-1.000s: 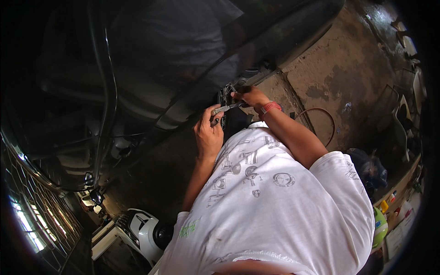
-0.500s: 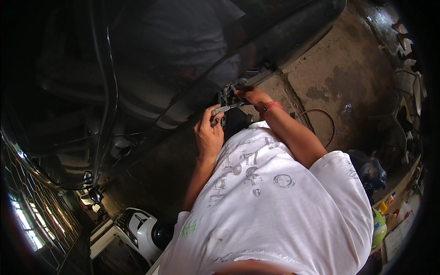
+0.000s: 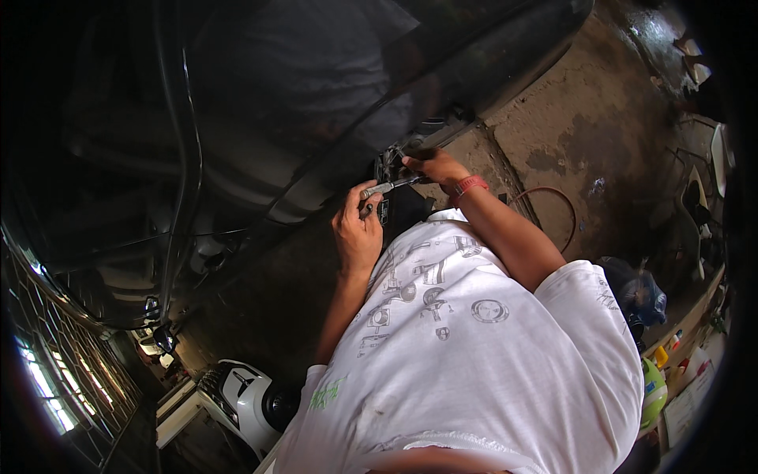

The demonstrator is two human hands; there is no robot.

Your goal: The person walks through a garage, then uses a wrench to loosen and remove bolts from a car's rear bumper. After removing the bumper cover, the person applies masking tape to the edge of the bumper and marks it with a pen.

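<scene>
A silver ratchet wrench [image 3: 387, 187] spans the gap between my hands, beside the lower edge of a glossy black car panel [image 3: 260, 134]. My left hand [image 3: 359, 237] grips the wrench's head end between thumb and fingers. A small dark round piece [image 3: 365, 211] shows by its thumb. My right hand [image 3: 437, 167], with a red band [image 3: 469, 184] at its wrist, is closed at the other end of the wrench, where the fingers partly cover it. Just beyond the hands, an opening with metal parts [image 3: 388, 160] sits at the panel's edge; its details are too dark to make out.
A reddish hose [image 3: 570, 207] curves over the stained concrete floor [image 3: 545, 134] on the right. Chairs [image 3: 699, 213] stand at the right rim. Behind me on the left is a white car's front [image 3: 249, 395]. A yellow-green rounded object [image 3: 652, 393] lies lower right.
My left hand has shifted very slightly left with the wrench's head end. My right hand stays almost in place. Dark shapes at the upper right rim have moved.
</scene>
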